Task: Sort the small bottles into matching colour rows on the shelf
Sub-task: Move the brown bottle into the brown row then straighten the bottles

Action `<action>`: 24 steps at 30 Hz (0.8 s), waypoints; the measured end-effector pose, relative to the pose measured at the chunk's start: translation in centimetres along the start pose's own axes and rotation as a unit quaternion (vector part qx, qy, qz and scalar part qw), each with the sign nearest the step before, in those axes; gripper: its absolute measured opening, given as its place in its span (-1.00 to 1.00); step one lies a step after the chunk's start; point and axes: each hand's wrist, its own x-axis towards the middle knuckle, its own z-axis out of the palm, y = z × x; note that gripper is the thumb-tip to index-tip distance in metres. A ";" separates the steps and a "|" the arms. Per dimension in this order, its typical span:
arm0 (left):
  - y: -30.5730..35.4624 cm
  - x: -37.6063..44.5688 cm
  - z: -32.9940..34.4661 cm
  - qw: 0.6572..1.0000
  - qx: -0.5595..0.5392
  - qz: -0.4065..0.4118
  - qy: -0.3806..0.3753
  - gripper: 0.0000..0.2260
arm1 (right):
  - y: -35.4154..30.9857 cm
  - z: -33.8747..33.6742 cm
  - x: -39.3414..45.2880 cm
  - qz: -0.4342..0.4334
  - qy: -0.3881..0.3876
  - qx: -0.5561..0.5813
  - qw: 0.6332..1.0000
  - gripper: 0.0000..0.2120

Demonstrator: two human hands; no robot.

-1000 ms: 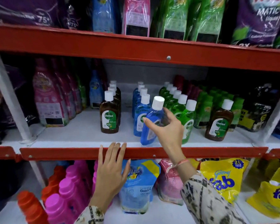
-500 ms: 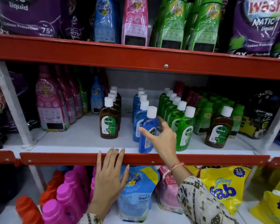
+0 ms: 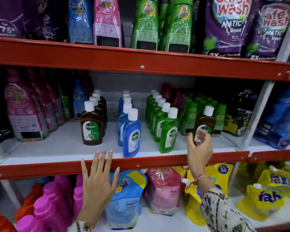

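The left hand (image 3: 97, 180) lies flat against the red metal lip (image 3: 157, 162) of the middle shelf (image 3: 57, 148), fingers (image 3: 110, 158) straight and spread, holding nothing. The right hand (image 3: 199, 148) reaches up past that lip with a patterned sleeve (image 3: 224, 211) at the forearm; its fingers are curled loosely open around the lower label of a lone brown bottle (image 3: 205, 122), though whether they touch it cannot be told. That glossy, flat-sided bottle with a white screw cap stands upright at the right, just beside the green row (image 3: 167, 129). On the white shelf board, three rows run front to back: brown row (image 3: 91, 124) left, blue row (image 3: 131, 131) middle, green row right, all translucent plastic with white caps. Bare board lies open between the rows and in front of the brown one. Taller pink bottles (image 3: 23, 118) flank the left.
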 end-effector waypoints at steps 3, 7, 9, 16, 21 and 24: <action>0.2 0.0 -0.2 1.000 0.005 -0.005 0.003 -0.41 | 1.2 0.1 2.7 0.044 0.014 -0.104 0.994 -0.27; 0.1 -0.1 -0.2 1.000 0.016 0.000 0.015 -0.41 | 1.5 0.7 5.5 0.090 -0.012 -0.153 0.984 -0.03; 0.0 -0.1 -0.2 1.000 0.018 0.000 0.012 -0.41 | 2.0 0.9 6.4 0.098 -0.009 -0.160 0.982 -0.06; -0.2 -0.1 -0.1 1.000 0.026 -0.005 0.000 -0.41 | 2.7 1.3 7.3 0.115 -0.002 -0.148 0.982 -0.10; -0.8 -0.1 -0.7 1.000 0.010 -0.006 -0.016 -0.40 | 1.7 0.3 6.2 0.074 0.019 -0.125 0.989 -0.15; -2.1 -0.1 -1.6 1.000 0.007 -0.024 -0.007 -0.41 | -0.6 -0.6 3.9 0.023 0.024 -0.113 0.993 -0.17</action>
